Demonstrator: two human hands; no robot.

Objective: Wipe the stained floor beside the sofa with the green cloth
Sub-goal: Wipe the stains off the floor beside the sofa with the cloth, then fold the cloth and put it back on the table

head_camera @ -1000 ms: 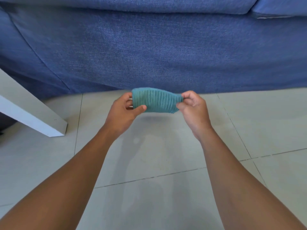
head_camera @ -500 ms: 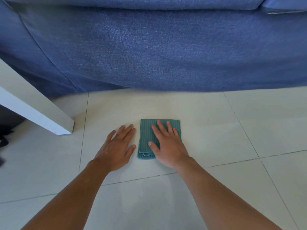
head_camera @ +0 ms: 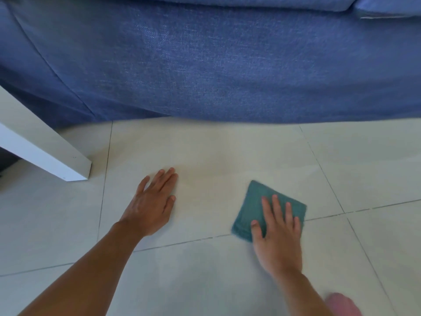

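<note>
Blue sofa (head_camera: 227, 65) borders the tiled floor (head_camera: 216, 156). In front of the sofa, the folded green cloth (head_camera: 255, 208) lies flat under the right hand (head_camera: 276, 236), fingers spread and pressing. Left hand (head_camera: 151, 201), spread, braces on bare tile. Wiping appears underway; no distinct stain is visible.

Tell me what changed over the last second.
The green cloth, first held up by both hands, was laid on the floor. The right hand pressed flat on it and slid it rightward. The left hand let go and rests flat on the tile. The sofa stayed put.
</note>
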